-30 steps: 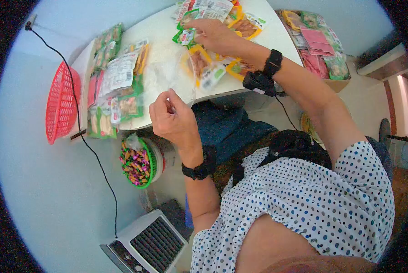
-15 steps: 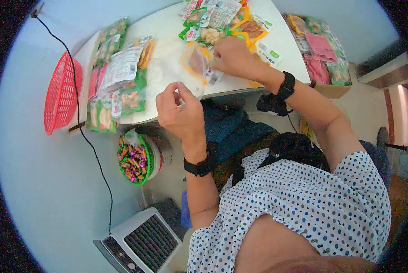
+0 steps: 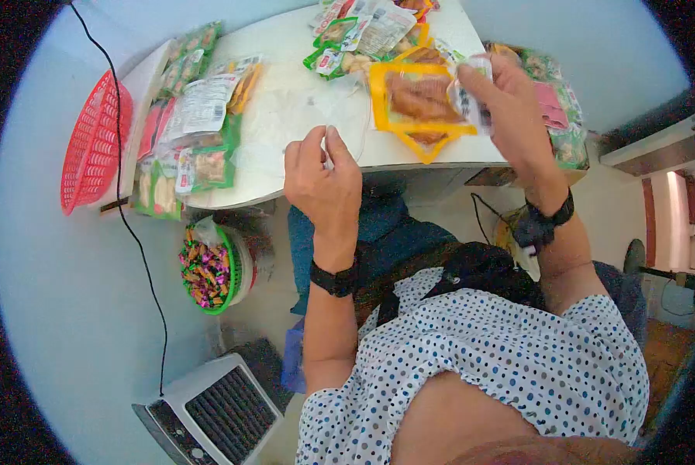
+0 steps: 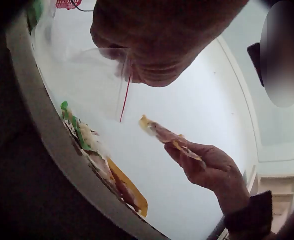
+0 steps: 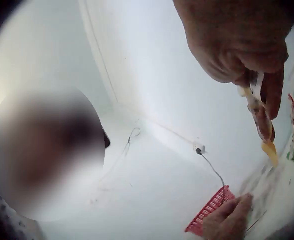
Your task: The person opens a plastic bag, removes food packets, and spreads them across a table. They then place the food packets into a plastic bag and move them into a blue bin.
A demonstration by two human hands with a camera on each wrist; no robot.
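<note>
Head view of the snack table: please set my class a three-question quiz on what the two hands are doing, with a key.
1. True or false: the right hand holds the yellow-edged packet up off the table.
2. What does the left hand pinch? A a spoon; B the clear bag; C a cup.
3. Is the bowl of wrapped sweets on the table or below it?
Key: 1 true; 2 B; 3 below it.
</note>
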